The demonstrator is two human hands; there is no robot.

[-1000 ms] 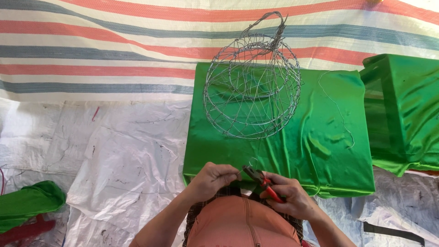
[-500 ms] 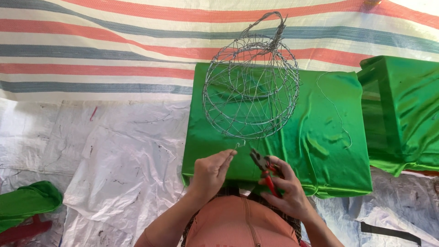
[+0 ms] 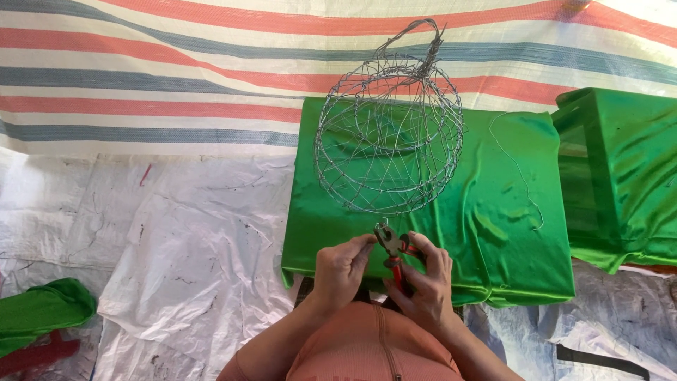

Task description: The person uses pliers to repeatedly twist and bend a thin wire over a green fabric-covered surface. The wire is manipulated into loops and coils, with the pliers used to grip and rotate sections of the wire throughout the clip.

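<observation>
A round wire basket frame (image 3: 389, 134) with a twisted wire handle stands on a green cloth-covered block (image 3: 493, 233). My right hand (image 3: 422, 282) is closed around red-handled pliers (image 3: 392, 248), whose jaws point up toward the basket's lower edge. My left hand (image 3: 340, 270) is just left of the plier jaws, with its fingertips pinched at the tips, possibly on a thin wire that I cannot make out. Both hands hover over the near edge of the green block.
A second green cloth-covered box (image 3: 620, 176) stands at the right. A loose thin wire (image 3: 522, 176) lies on the green cloth. White plastic sheeting (image 3: 176, 254) covers the floor, with a striped tarp (image 3: 176, 70) behind. A green cloth bundle (image 3: 39, 314) lies at the lower left.
My hands have risen from close to my body toward the basket's lower edge. The left hand opened briefly, then closed its fingertips by the plier jaws.
</observation>
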